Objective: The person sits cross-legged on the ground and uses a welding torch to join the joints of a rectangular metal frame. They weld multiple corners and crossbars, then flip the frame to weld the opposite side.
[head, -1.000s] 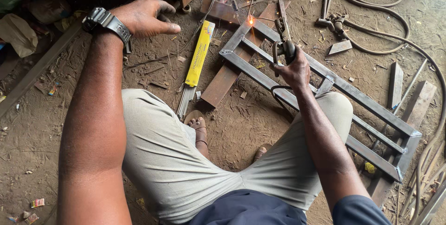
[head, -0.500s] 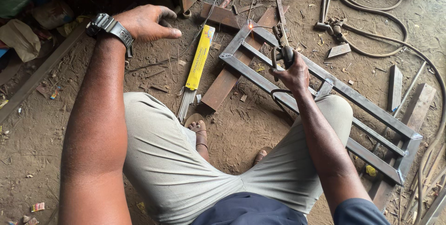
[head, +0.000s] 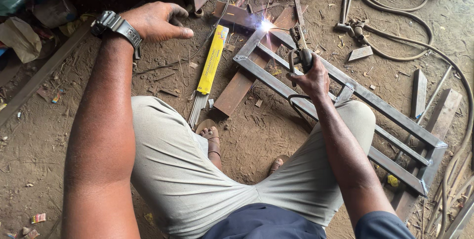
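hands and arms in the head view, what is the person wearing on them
Both arms are bare from wrist to upper arm. The left hand has no glove; a dark, chunky wristwatch with a metal-look band sits on that wrist. The right hand is also gloveless, and a dark blue short sleeve shows on the right upper arm.

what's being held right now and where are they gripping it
The right hand grips the welding electrode holder by its handle, its tip sparking at the metal frame. The left hand holds nothing.

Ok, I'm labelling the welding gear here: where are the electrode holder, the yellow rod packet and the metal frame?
electrode holder [head: 299,56]: head view, on its dark clamp body above the right hand.
yellow rod packet [head: 213,61]: head view, middle of the yellow sleeve.
metal frame [head: 380,103]: head view, on its long upper rail.
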`<state>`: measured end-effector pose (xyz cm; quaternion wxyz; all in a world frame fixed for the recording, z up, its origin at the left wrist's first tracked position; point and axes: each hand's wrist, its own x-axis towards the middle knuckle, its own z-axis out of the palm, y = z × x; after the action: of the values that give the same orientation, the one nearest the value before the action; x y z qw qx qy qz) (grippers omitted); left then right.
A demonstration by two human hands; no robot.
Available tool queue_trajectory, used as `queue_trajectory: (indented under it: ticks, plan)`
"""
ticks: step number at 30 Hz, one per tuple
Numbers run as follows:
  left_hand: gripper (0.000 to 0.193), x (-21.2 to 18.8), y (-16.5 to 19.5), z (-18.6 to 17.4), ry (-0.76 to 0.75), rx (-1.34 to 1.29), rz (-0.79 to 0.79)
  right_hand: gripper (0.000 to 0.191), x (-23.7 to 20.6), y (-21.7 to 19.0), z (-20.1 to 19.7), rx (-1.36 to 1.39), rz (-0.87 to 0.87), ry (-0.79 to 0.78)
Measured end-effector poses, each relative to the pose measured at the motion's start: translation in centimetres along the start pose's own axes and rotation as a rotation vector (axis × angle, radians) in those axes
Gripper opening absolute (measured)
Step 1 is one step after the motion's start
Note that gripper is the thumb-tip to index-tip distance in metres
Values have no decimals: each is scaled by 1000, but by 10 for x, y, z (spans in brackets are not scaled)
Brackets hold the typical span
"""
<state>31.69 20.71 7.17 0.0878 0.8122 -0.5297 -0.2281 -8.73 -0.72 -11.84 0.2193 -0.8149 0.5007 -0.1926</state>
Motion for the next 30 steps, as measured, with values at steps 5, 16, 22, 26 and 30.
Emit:
queue_trajectory:
  ticks: [5, 16, 22, 26, 30]
  plan:
    - [77, -1, -2, -1, -8, 2, 0, 85, -1, -3, -2, 27, 24, -32]
    - [80, 1, -4, 2, 15, -3, 30, 86, 2, 10, 5, 37, -41, 29]
    - [80, -1, -2, 2, 8, 7, -6, 85, 2, 5, 5, 53, -55, 34]
    - [81, -2, -2, 1, 13, 12, 6, 85, 3, 4, 6, 36, -25, 8]
    - [79, -3, -1, 1, 8, 18, -16, 88, 3, 5, 8, 39, -25, -5]
